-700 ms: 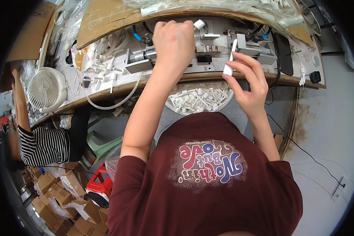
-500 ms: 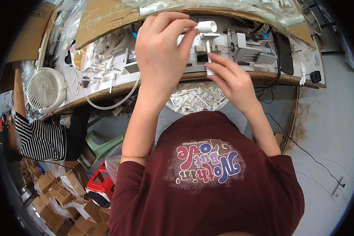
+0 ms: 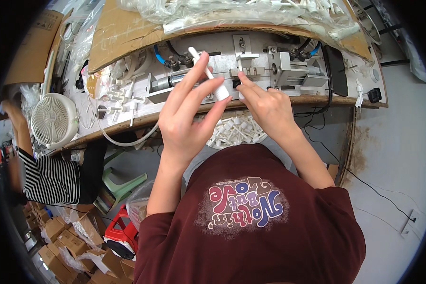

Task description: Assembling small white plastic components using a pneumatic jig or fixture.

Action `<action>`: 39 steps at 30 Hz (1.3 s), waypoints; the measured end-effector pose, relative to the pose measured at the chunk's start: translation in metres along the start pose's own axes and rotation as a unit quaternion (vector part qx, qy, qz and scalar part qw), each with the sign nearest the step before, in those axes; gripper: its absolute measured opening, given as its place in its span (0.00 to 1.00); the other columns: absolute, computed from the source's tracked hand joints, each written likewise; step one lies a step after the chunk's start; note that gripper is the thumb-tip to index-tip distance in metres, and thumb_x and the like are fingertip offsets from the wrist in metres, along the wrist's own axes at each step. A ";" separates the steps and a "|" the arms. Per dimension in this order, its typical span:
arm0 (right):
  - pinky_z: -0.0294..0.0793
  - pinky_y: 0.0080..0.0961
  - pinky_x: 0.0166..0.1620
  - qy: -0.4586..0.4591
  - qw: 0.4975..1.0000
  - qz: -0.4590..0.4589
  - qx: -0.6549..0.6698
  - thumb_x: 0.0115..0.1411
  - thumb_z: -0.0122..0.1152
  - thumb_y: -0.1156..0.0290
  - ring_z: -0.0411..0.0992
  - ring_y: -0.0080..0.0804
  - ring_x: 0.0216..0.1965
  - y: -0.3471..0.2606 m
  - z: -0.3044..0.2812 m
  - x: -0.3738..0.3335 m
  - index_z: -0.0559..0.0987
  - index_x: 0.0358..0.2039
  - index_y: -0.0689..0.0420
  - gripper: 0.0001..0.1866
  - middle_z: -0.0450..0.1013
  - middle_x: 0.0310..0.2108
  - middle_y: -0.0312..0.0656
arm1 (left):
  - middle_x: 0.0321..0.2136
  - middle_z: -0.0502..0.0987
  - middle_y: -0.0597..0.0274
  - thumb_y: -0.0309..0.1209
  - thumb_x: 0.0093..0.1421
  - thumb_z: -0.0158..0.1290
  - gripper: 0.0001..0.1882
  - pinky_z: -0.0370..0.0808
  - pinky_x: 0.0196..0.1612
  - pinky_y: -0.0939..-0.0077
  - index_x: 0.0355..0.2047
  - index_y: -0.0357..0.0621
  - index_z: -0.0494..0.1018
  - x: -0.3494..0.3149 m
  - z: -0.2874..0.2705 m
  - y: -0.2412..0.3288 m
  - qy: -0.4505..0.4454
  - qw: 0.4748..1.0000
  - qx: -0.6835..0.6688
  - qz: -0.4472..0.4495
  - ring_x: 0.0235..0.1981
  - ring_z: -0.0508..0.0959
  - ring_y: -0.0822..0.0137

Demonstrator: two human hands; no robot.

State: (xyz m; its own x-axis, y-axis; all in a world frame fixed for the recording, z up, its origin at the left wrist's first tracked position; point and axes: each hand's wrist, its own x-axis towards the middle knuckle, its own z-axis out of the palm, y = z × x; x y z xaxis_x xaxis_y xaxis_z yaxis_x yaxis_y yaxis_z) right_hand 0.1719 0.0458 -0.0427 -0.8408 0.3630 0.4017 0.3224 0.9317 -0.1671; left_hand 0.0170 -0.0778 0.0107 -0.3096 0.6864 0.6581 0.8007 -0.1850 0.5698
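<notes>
My left hand (image 3: 182,118) is raised over the near edge of the bench. Its fingers pinch a white plastic capped tube (image 3: 220,91), with the thin stem slanting up and away and the wide ribbed cap toward me. My right hand (image 3: 272,111) is at the metal clamping fixture (image 3: 253,71). Thumb and fingers close on a second white plastic capped tube (image 3: 240,64), its stem lying across the fixture and pointing at the upright bracket (image 3: 242,47). The fingers mostly hide its lower end.
Below the bench edge, a container holds many white capped tubes (image 3: 236,130). Pneumatic cylinders (image 3: 298,68) flank the fixture. A white fan (image 3: 55,118), loose white fittings (image 3: 120,97) and a clear hose (image 3: 128,142) lie left. Cardboard (image 3: 128,31) overhangs behind. A person in stripes (image 3: 49,165) works at left.
My left hand has come down toward me, turning its capped tube so the cap now points near. My right hand has shifted slightly left and nearer, still on its tube at the fixture.
</notes>
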 end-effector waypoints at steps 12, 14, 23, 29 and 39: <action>0.76 0.26 0.24 0.011 1.000 -0.021 0.003 0.46 0.58 0.76 0.76 0.35 0.17 -0.003 -0.002 0.005 0.73 0.27 0.60 0.06 0.76 0.50 0.52 | 0.48 0.77 0.52 0.18 0.46 0.65 0.20 0.78 0.44 0.70 0.42 0.37 0.80 -0.024 0.015 0.002 -0.037 0.999 -0.005 -0.025 0.43 0.80 0.60; 0.76 0.26 0.24 0.015 1.000 -0.021 0.009 0.46 0.58 0.76 0.76 0.36 0.18 -0.003 -0.003 0.004 0.73 0.27 0.61 0.06 0.76 0.49 0.51 | 0.47 0.78 0.55 0.21 0.47 0.65 0.17 0.78 0.41 0.70 0.40 0.38 0.79 -0.026 0.017 -0.001 -0.034 0.999 0.008 -0.012 0.42 0.80 0.59; 0.77 0.33 0.39 -0.056 0.983 -0.055 0.166 0.47 0.66 0.72 0.78 0.38 0.37 0.007 -0.027 -0.013 0.77 0.32 0.58 0.11 0.76 0.46 0.41 | 0.47 0.80 0.58 0.25 0.50 0.64 0.15 0.78 0.36 0.76 0.40 0.40 0.80 -0.032 0.034 -0.006 -0.063 0.993 0.101 0.018 0.33 0.82 0.63; 0.76 0.35 0.41 -0.133 0.963 -0.043 0.228 0.43 0.68 0.74 0.75 0.39 0.42 0.004 -0.020 -0.039 0.76 0.32 0.59 0.14 0.75 0.43 0.41 | 0.48 0.80 0.62 0.28 0.49 0.64 0.15 0.73 0.27 0.77 0.40 0.43 0.81 -0.040 0.056 -0.013 -0.115 0.981 0.155 0.034 0.25 0.80 0.67; 0.76 0.35 0.42 -0.211 0.942 -0.044 0.257 0.40 0.68 0.75 0.75 0.42 0.39 -0.001 0.002 -0.056 0.77 0.29 0.60 0.13 0.75 0.34 0.42 | 0.47 0.80 0.64 0.29 0.47 0.65 0.14 0.73 0.25 0.74 0.36 0.44 0.81 -0.021 0.068 -0.011 -0.153 0.969 0.194 0.020 0.18 0.75 0.63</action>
State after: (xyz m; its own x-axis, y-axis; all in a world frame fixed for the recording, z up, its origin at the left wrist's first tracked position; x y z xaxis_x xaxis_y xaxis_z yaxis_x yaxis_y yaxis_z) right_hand 0.2178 0.0247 -0.0666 -0.9875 0.1461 0.0586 0.0809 0.7902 -0.6075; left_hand 0.0496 -0.0426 -0.0428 -0.1560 0.8712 0.4655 0.9596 0.0219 0.2806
